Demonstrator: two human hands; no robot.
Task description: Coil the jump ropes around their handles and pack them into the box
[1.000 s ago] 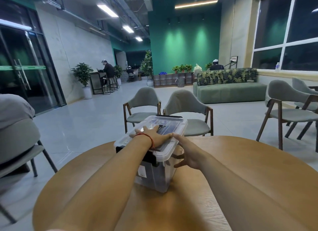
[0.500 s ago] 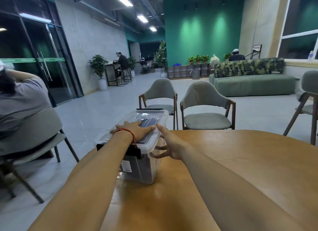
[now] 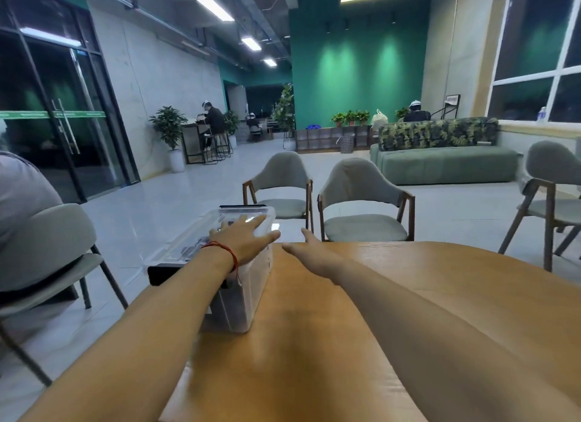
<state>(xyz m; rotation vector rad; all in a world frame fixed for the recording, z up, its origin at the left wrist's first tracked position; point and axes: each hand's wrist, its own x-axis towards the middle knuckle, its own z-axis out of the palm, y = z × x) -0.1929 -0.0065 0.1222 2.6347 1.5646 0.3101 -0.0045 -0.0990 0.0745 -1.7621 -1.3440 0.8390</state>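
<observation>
Box (image 3: 239, 307): lidded, at table (image 3: 440, 283) edge.
Left hand (image 3: 244, 240): grip flat, pressing lid (image 3: 191, 240), likely seating it.
Right hand (image 3: 307, 249): grip open, empty, beside box.

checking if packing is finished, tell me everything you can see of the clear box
The box is a clear plastic storage bin, upright at the left edge of the round wooden table. Its clear lid is on, with a black latch at the near end and another at the far end. Dark contents show blurred through the wall. The left hand rests flat on the lid, fingers spread. The right hand is open just beside the box and seems not to touch it.
</observation>
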